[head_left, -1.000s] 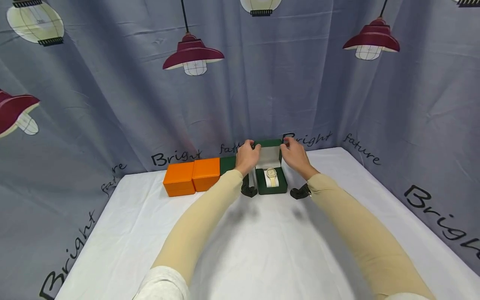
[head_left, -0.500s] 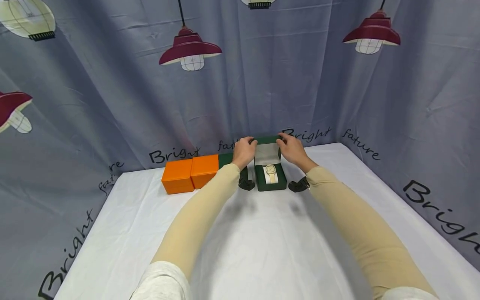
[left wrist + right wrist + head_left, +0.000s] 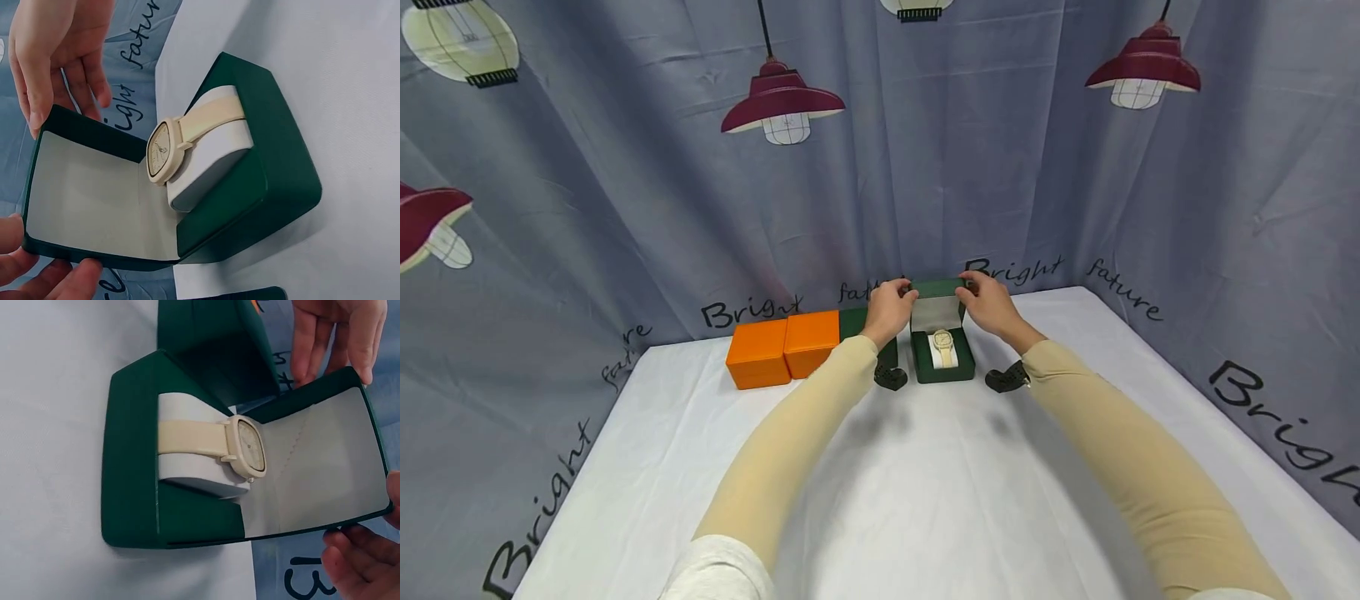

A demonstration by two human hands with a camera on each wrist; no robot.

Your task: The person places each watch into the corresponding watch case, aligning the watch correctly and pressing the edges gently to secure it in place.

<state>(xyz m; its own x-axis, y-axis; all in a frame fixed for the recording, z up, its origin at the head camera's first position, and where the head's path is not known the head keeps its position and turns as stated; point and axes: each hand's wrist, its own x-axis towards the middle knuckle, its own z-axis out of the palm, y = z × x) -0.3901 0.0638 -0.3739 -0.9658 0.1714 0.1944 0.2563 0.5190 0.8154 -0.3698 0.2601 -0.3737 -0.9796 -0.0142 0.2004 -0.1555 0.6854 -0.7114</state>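
Note:
A green watch box (image 3: 958, 372) stands on the white-covered table with its lid (image 3: 936, 289) raised, pale lining facing the front. Inside, a cream watch (image 3: 164, 150) is wrapped around a white cushion (image 3: 209, 178). My left hand (image 3: 887, 312) pinches the lid's left corner between thumb and fingers. At the opposite corner, my right hand (image 3: 990, 308) holds the lid the same way. In the right wrist view, the thumb of the left hand (image 3: 340, 328) lies at the corner, and the fingers of the right hand (image 3: 359, 562) reach behind the lid's other side.
A second green box (image 3: 853, 323) sits left of the watch box, partly hidden by my left hand. Further left, two orange boxes (image 3: 758, 354) stand side by side. A grey printed curtain (image 3: 925, 183) hangs right behind the table's back edge (image 3: 681, 343).
The whole head view has shifted slightly. Both hands stay at the lid corners, and the box with the watch keeps its place.

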